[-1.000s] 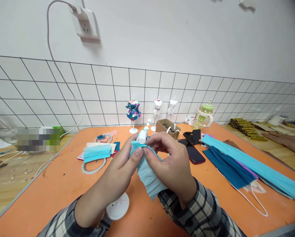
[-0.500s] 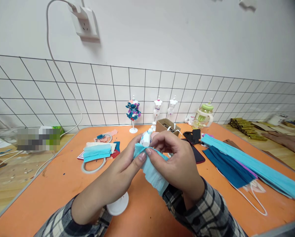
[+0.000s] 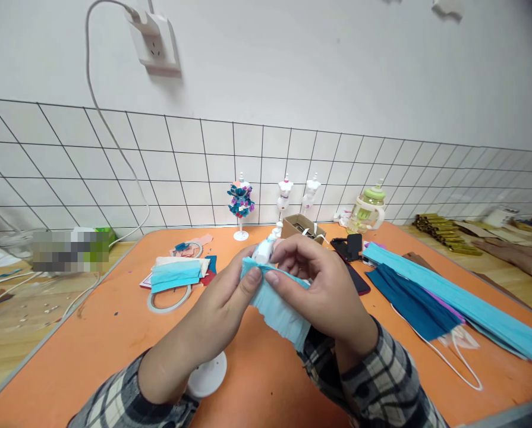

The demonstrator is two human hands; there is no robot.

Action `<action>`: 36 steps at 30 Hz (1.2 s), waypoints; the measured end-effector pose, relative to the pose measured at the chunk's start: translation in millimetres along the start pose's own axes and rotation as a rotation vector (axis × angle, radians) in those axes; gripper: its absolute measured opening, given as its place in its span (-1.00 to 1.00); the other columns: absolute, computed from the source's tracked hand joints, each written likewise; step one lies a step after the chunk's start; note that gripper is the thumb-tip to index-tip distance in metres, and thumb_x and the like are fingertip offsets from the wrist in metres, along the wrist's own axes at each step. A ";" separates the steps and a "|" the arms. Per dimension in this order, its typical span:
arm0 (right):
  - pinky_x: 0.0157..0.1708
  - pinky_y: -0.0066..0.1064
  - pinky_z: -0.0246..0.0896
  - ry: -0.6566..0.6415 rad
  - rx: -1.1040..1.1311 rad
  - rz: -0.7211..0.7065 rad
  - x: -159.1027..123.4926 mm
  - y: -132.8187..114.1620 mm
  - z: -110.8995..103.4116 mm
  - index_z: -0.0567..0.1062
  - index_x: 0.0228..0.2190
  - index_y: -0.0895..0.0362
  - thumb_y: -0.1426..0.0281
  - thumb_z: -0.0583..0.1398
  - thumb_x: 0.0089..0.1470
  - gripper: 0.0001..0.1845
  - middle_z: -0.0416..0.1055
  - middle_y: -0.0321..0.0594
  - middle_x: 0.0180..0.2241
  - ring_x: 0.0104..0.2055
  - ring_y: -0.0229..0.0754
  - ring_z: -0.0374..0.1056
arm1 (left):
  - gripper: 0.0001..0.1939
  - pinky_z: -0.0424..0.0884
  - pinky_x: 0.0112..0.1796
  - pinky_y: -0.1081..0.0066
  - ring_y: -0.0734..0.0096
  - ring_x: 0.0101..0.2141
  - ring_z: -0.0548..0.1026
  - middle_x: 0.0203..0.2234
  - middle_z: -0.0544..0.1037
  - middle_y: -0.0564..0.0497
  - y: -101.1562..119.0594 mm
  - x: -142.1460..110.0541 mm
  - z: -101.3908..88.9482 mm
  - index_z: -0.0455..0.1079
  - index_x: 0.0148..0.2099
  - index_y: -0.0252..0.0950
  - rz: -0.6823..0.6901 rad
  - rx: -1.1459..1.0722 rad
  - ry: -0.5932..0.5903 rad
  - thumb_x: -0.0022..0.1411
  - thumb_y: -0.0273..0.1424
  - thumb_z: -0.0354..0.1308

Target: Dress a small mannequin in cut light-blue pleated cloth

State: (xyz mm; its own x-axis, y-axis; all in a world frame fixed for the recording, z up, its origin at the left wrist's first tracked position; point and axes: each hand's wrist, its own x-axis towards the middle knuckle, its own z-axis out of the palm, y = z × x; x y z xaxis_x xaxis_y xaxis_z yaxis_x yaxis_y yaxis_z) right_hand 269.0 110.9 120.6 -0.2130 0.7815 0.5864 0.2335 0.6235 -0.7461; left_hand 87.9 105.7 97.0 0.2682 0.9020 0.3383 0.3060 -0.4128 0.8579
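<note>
On the near side of the box (image 3: 292,231), a small white figure (image 3: 263,252) and a light-blue cloth (image 3: 280,310) are held up between both hands. The figure is tilted, its neck end pointed away and slightly right, towards the box; its long axis is crossed by the cloth, whose length is slanted down to the right. The cloth's upper edge is pinned under the thumb of the left hand (image 3: 230,290), whose other fingers are mostly hidden behind. By the right hand (image 3: 321,284) the cloth is pressed with the thumb, the fingers curled; whether the figure is touched by them cannot be told. In the box, small dark items are held, not clearly made out, with white strips laid over its rim. Right of the box, something yellowish is seen inside the green-lidded bottle (image 3: 364,213).
</note>
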 end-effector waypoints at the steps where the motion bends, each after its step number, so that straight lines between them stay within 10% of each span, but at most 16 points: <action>1: -0.45 -0.48 0.25 -0.008 0.028 0.028 0.0 0.1 -1.9 0.42 -0.30 0.07 0.36 0.33 0.02 -0.80 0.38 -0.35 -0.42 -0.42 -0.30 0.30 | -0.62 0.47 -0.21 0.32 0.28 -0.35 0.45 -0.37 0.52 0.04 -0.3 -0.4 -0.8 0.44 0.05 -0.14 -0.007 0.009 0.028 0.46 -0.07 -0.07; 6: -0.46 -0.47 0.24 -0.073 0.030 0.153 0.1 -0.5 -10.0 0.44 -0.28 0.08 0.30 0.34 0.01 -0.76 0.39 -0.32 -0.42 -0.43 -0.29 0.29 | -0.57 0.44 -0.33 0.36 0.26 -0.39 0.43 -0.62 0.28 0.11 3.6 0.5 -6.9 0.36 -0.39 -0.17 -0.010 0.054 0.124 0.41 -0.02 -0.03; 13: -0.43 -0.43 0.24 -0.055 -0.081 0.071 1.3 -1.4 -10.8 0.58 -0.44 0.09 0.33 0.32 0.07 -0.90 0.52 -0.29 -0.46 -0.38 -0.22 0.37 | -0.52 0.41 -0.42 0.41 0.35 -0.44 0.38 -0.56 0.33 0.10 7.8 4.0 -9.1 0.25 -0.44 -0.19 -0.010 -0.020 0.089 0.40 0.02 -0.04; 36: -0.28 -0.41 0.34 -0.247 -0.011 -0.026 0.4 -5.9 -16.0 0.67 -0.34 0.03 0.46 0.33 0.11 -0.90 0.61 -0.34 -0.37 -0.33 -0.25 0.48 | -0.56 0.42 -0.21 0.33 0.23 -0.28 0.47 -0.41 0.49 0.03 2.2 1.7 -5.9 0.43 0.04 -0.19 0.066 0.160 0.092 0.48 -0.05 -0.14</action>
State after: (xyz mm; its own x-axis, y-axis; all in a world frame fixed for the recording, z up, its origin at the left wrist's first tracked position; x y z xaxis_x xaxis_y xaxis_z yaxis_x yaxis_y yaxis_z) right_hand 282.7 107.9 130.3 -0.4440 0.7370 0.5096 0.2354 0.6446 -0.7273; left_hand 83.6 107.1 101.7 0.2100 0.8770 0.4322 0.4335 -0.4797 0.7629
